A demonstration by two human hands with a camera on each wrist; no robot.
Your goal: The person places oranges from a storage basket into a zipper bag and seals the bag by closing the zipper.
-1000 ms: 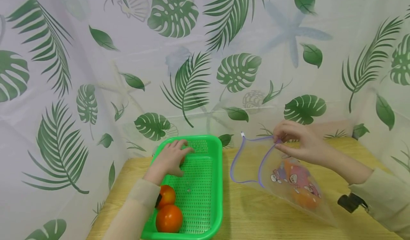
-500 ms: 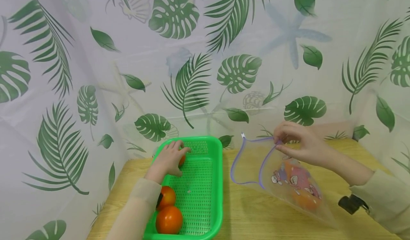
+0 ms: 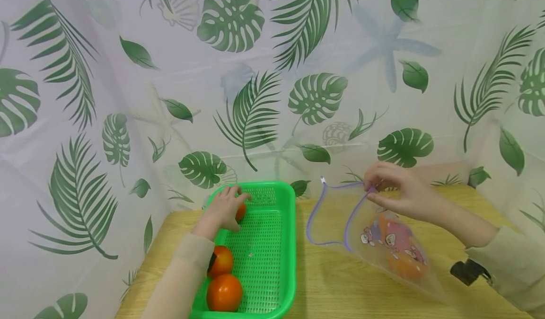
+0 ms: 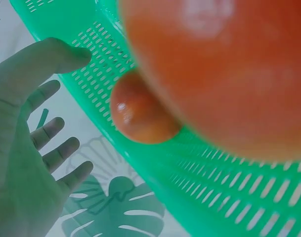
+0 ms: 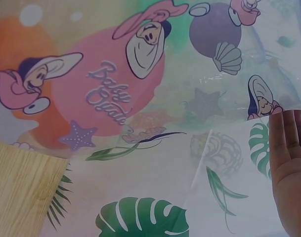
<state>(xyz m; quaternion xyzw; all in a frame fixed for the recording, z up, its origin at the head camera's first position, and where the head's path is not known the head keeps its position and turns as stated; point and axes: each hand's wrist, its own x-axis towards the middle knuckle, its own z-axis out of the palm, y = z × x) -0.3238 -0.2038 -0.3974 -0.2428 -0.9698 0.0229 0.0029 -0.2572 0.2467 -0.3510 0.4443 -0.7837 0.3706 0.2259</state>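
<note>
My left hand reaches over the far left corner of the green basket, fingers spread and bent a little. A tomato lies beside the thumb, partly hidden by the hand. In the left wrist view, a gap shows between the fingers and that small tomato. Two more tomatoes sit in the near left part, one in front of the other. My right hand pinches the purple-edged mouth of a clear, cartoon-printed zip bag. Its mouth gapes toward the basket, and orange round things show inside.
Everything rests on a wooden table. A leaf-printed sheet rises behind and at both sides. The white zip slider sits at the bag's left top corner. The basket stands left of the bag, its long side running away from me.
My left hand has shifted slightly left, so more of the far tomato shows beside the thumb. The right hand and the bag stay nearly still.
</note>
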